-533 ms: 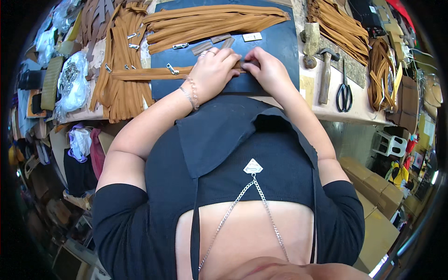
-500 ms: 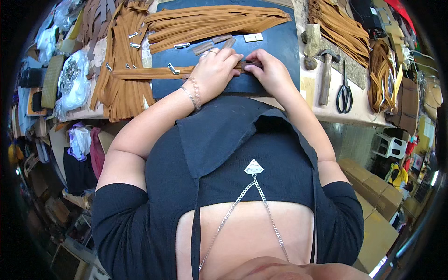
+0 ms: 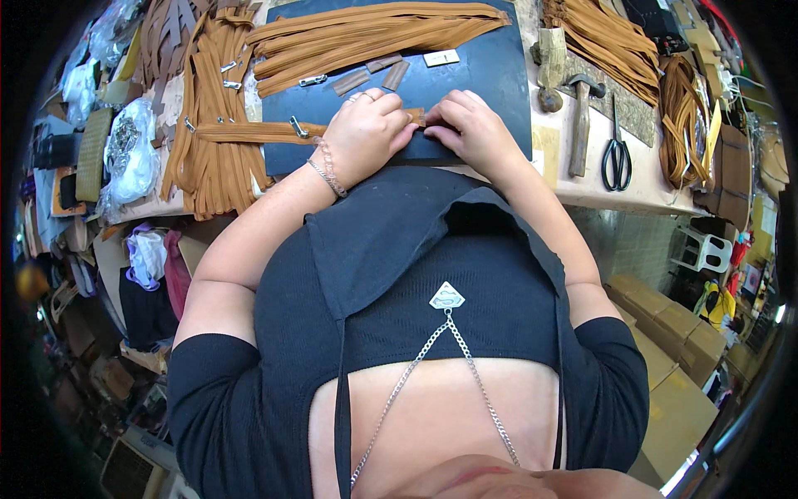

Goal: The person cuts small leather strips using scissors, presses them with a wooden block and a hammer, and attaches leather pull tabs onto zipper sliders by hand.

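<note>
My left hand (image 3: 366, 133) lies closed over a tan zipper (image 3: 249, 132), pinching it close to its end. The zipper's end shows between my two hands. A metal slider (image 3: 298, 127) sits on its tape, left of my left hand. Beside that end, my right hand (image 3: 474, 133) has its fingers curled and closed; whatever is between its fingertips is hidden. Under both hands is a dark blue mat (image 3: 490, 75). Beyond them lie brown strip pieces (image 3: 395, 76), a small pale block (image 3: 441, 58) and another metal slider (image 3: 313, 81).
Bundles of tan zippers (image 3: 374, 37) lie at the far side, with more zippers (image 3: 220, 166) at the left. To the right are a hammer (image 3: 580, 125), a wooden-handled tool (image 3: 550, 71), black scissors (image 3: 616, 162) and a coiled tan bundle (image 3: 683, 125).
The brown piece that showed in my right fingertips is now hidden. More of the zipper's tan end shows between my hands, and my right fingers have curled in. The view has shifted slightly.
</note>
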Demonstrator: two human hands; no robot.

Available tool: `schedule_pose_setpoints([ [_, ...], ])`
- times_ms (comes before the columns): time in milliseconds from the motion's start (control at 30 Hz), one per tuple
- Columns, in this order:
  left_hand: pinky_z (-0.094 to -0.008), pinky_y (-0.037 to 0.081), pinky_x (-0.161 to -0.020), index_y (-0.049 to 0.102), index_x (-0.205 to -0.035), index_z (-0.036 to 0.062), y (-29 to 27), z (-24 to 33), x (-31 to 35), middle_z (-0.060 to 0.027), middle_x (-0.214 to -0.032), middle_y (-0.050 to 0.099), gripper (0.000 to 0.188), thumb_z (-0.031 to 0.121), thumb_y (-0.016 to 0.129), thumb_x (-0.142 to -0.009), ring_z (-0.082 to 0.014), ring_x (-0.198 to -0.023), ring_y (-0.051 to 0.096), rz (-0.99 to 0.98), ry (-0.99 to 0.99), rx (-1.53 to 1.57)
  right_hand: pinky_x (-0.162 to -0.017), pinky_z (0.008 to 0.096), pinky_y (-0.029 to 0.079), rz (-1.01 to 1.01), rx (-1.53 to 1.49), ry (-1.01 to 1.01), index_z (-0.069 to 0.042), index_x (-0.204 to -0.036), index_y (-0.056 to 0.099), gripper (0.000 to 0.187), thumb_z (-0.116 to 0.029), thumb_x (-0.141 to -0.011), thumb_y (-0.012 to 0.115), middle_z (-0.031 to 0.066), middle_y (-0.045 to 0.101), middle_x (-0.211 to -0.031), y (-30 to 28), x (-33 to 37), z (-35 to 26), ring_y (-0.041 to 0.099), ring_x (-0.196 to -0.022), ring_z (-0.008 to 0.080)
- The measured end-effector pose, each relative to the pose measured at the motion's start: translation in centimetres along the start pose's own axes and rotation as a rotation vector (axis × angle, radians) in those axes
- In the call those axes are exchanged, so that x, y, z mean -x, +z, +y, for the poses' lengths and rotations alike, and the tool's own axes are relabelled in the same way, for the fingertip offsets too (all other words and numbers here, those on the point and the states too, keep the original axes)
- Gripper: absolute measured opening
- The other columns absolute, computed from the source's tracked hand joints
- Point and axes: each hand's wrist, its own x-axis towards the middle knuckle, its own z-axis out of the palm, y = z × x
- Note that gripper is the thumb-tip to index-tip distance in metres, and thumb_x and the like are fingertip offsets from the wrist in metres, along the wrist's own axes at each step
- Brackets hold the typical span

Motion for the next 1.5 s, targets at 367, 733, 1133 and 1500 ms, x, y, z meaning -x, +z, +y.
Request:
schedule_pose_setpoints([
  [367, -0.0377, 0.052, -0.078, 0.067, -0.081, 0.0044, 0.7, -0.4, -0.2, -0.0069, -0.090, 0.064, 0.014, 0.015, 0.077, -0.082, -0.0261, -0.087, 0.062, 0.047, -0.037, 0.049, -0.081, 0.0415, 0.050, 0.040, 0.020, 0.076, -0.006, -0.088, 0.065, 0.012, -0.016, -0.084, 0.071, 0.0089, 0.062, -0.090, 0.9, -0.4, -0.5, 0.058, -0.089, 0.0316],
  [733, -0.0383, 0.052, -0.080, 0.070, -0.097, 0.0076, 0.4, 0.1, -0.1, -0.0057, -0.097, 0.064, 0.018, 0.020, 0.075, -0.085, -0.0269, -0.092, 0.062, 0.051, -0.131, 0.000, -0.083, 0.0411, 0.047, 0.070, 0.022, 0.219, -0.004, -0.083, 0.063, 0.013, -0.014, -0.084, 0.071, 0.0107, 0.059, -0.087, 1.4, -0.6, -1.3, 0.057, -0.090, 0.0318],
  [1133, -0.0407, 0.049, -0.084, 0.071, -0.102, 0.0089, 0.3, 0.5, 0.2, -0.0073, -0.101, 0.062, 0.019, 0.019, 0.073, -0.086, -0.0288, -0.097, 0.061, 0.026, -0.252, 0.046, -0.083, 0.0393, 0.049, 0.061, 0.006, 0.283, -0.006, -0.091, 0.063, 0.015, -0.009, -0.081, 0.073, 0.0098, 0.058, -0.090, 1.2, -0.9, -1.9, 0.058, -0.089, 0.0299],
  [1500, -0.0405, 0.048, -0.082, 0.064, -0.100, 0.0083, 0.9, -0.2, 0.0, -0.0072, -0.095, 0.063, 0.019, 0.015, 0.074, -0.085, -0.0297, -0.094, 0.061, 0.004, -0.147, 0.170, -0.077, 0.0332, 0.053, 0.046, -0.088, 0.232, -0.006, -0.098, 0.069, 0.018, -0.002, -0.081, 0.071, 0.0078, 0.058, -0.096, 1.1, -1.4, -0.8, 0.062, -0.085, 0.0231],
])
